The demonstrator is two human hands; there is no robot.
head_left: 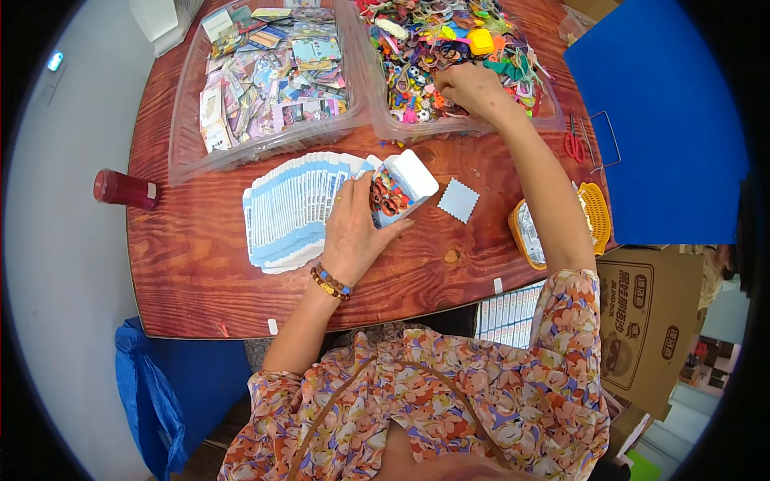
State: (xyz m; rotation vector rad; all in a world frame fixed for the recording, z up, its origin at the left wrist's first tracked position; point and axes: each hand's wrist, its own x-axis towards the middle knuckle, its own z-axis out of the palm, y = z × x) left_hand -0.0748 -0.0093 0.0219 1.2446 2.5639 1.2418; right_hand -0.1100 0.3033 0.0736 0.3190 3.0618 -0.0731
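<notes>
My left hand (353,232) holds a small open paper box (401,188) on the wooden table (192,264); the box has small colourful items inside. Beneath that hand lies a fanned stack of flat white and blue box blanks (289,208). My right hand (473,86) reaches into a clear plastic bin (385,112) full of colourful small trinkets and hair ties, fingers pinched among them; what it grips is hidden. A small blue square packet (458,200) lies on the table just right of the box.
A second clear bin (188,136) of sticker packs stands at the back left. A red cylinder (124,189) lies at the left edge. A yellow basket (597,212) and red scissors (573,144) sit at the right, by a blue board (666,136). A cardboard carton (650,321) stands lower right.
</notes>
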